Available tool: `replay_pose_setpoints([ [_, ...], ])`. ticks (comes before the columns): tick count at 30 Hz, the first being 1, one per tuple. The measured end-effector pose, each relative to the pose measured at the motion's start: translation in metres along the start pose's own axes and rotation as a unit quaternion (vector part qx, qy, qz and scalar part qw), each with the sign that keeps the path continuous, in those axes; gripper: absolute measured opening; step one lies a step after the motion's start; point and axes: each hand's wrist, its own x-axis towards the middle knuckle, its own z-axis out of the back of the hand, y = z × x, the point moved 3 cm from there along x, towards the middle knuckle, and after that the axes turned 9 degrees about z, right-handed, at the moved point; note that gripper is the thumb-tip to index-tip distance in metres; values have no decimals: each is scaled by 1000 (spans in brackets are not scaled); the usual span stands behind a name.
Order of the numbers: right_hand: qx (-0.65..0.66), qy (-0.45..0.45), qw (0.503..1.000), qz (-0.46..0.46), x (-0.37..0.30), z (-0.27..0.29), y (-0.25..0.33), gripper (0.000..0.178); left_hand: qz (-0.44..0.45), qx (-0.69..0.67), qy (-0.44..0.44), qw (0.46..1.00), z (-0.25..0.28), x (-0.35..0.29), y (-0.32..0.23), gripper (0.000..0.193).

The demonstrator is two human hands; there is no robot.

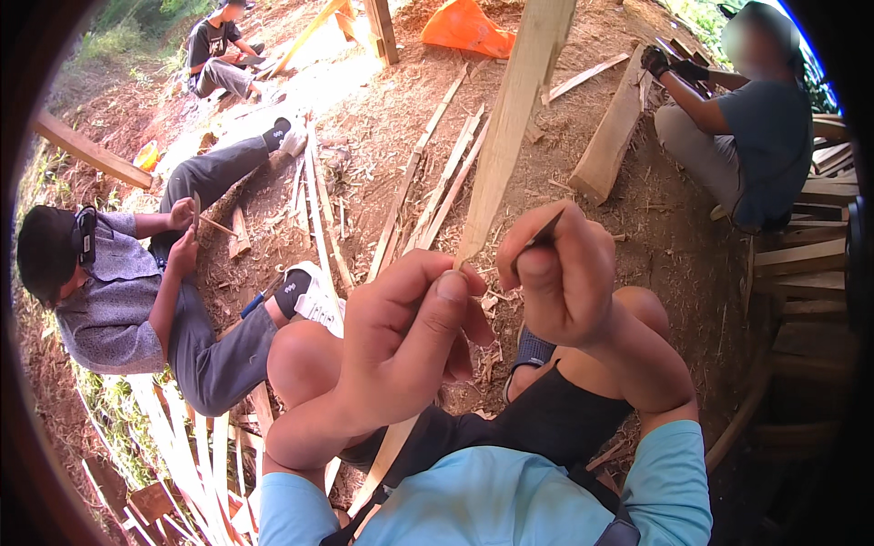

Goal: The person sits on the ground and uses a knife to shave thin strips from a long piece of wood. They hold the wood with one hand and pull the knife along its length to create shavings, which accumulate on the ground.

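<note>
the left hand pinches a long, flat, pale wooden strip that extends above its fingers; just right of them, the right hand curls its fingers around a thin, dark, pointed blade. beyond them lies a thick, tan wooden beam.

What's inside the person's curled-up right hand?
A dark, pointed piece, perhaps a blade, peeks out at the top of the right hand. The hand covers the rest, so its full shape, and whether it has a handle, can't be seen.
</note>
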Motion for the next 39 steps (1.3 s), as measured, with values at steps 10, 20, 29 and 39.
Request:
replay_pose_setpoints([
  [10, 20, 2, 999, -40, 3, 6, -5, 24, 55, 28, 25, 998, 6, 1, -8, 29],
  [20, 15, 135, 990, -41, -1, -8, 0, 43, 45, -108, 30, 993, 20, 6, 6, 22],
  [29, 84, 191, 973, -103, 4, -4, 2, 22, 21, -45, 26, 998, 17, 8, 15, 18],
  [39, 311, 196, 872, -323, -3, 0, -7, 13, 66, 4, 29, 997, 7, 1, 9, 20],
])
